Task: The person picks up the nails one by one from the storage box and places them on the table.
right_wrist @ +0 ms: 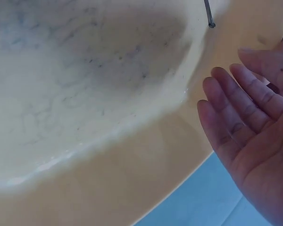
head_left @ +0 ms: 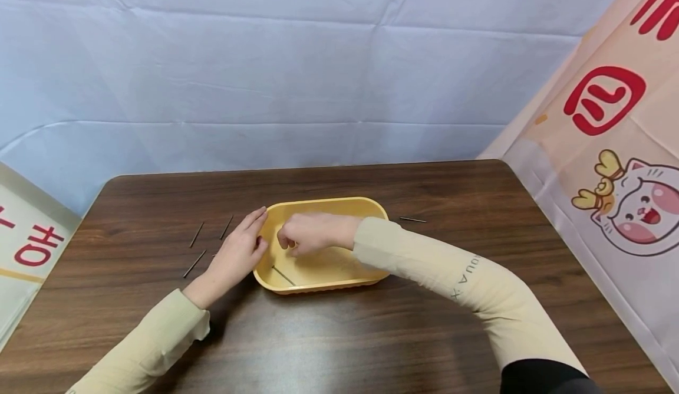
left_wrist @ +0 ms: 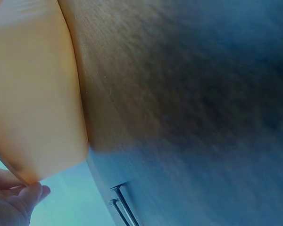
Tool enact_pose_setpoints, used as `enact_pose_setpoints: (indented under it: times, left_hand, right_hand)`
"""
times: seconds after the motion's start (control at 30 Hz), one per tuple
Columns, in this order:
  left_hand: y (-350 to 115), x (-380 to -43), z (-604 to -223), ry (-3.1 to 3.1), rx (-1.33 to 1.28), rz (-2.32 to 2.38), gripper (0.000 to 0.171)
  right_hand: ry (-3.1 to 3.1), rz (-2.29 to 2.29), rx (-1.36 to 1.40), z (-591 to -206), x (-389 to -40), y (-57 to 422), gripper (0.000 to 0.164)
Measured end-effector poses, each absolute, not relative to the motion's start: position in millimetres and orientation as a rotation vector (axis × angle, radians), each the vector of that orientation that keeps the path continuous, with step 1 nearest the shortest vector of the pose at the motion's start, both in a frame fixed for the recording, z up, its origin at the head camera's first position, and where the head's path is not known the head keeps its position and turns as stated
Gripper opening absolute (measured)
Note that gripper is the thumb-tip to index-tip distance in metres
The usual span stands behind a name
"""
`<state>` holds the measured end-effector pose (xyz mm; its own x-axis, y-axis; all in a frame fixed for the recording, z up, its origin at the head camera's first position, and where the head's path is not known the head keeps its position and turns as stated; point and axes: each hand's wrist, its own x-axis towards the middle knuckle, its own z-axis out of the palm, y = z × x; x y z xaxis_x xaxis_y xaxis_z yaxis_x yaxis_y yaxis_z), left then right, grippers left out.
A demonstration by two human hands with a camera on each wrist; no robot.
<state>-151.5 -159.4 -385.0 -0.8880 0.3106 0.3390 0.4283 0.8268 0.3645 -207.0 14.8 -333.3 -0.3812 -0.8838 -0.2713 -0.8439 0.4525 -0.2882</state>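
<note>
Table (head_left: 371,335): dark wood, carries the tray and loose nails.
Tray (head_left: 339,267): yellow, mid-table, one nail (head_left: 283,275) lying inside near its front left corner.
Left hand (head_left: 239,252): fingers straight, resting against the tray's left rim.
Right hand (head_left: 307,233): over the tray, fingers relaxed, holding nothing; the nail lies just below it.
Nails on table (head_left: 197,235): three left of the left hand, one (head_left: 412,219) right of the tray.

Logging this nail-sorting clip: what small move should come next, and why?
Probably the left hand, resting at the yellow plastic tray rim, reaches left for the nearest loose steel nail on the wooden table; only one nail lies inside.
</note>
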Motion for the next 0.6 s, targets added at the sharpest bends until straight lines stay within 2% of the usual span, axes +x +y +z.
enact_pose_setpoints:
  times: [0.6]
  left_hand:
    - [-161, -150, -385, -2.764, -0.578, -0.648, 0.050]
  right_hand:
    - [2.288, -0.143, -1.444, -341, -205, 0, 0.018]
